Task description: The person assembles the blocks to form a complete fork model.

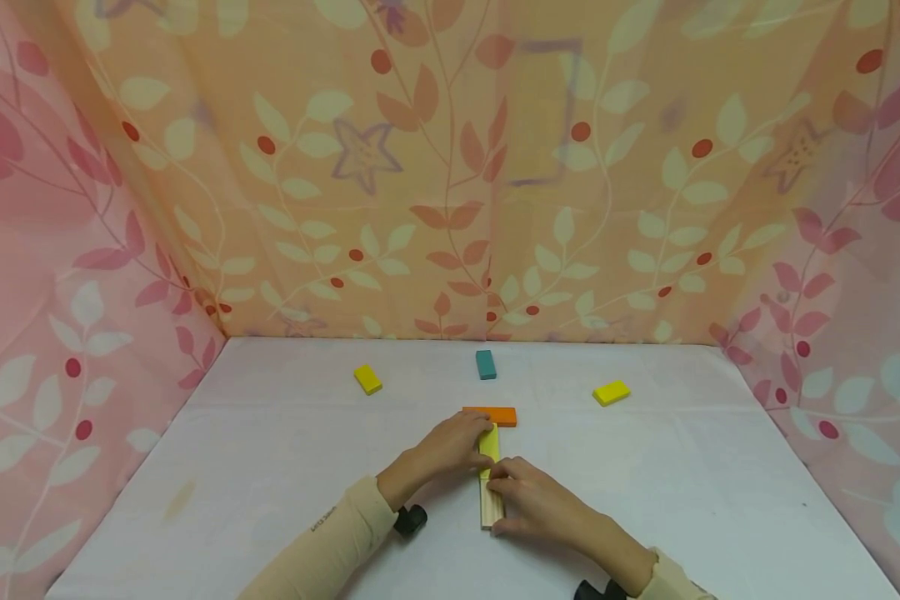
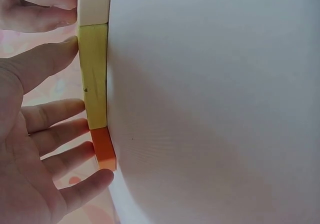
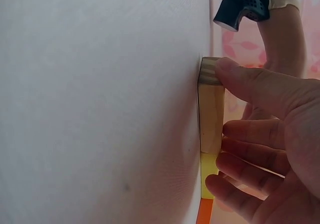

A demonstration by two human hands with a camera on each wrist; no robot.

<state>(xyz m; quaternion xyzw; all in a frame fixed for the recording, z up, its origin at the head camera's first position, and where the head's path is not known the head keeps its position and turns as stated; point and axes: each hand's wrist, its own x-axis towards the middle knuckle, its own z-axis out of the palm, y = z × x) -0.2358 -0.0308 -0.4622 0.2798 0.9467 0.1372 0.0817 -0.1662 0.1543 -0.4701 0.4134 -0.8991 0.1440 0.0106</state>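
Observation:
In the head view, an orange block (image 1: 502, 417), a yellow block (image 1: 490, 442) and a plain wooden block (image 1: 491, 507) form a T on the white table. The orange one lies crosswise at the far end; the other two run end to end towards me. My left hand (image 1: 446, 446) lies along the yellow block, its thumb (image 2: 55, 59) by the joint with the wooden one and its fingers reaching the orange block (image 2: 104, 149). My right hand (image 1: 547, 507) spans the wooden block, thumb (image 3: 245, 79) at its near end, extended fingertips touching its top.
Farther back on the white cloth (image 1: 270, 467) lie a yellow block (image 1: 368, 379) on the left, a teal block (image 1: 485, 365) in the middle and another yellow block (image 1: 611, 393) on the right. A leaf-patterned curtain (image 1: 450, 275) closes off the back and sides.

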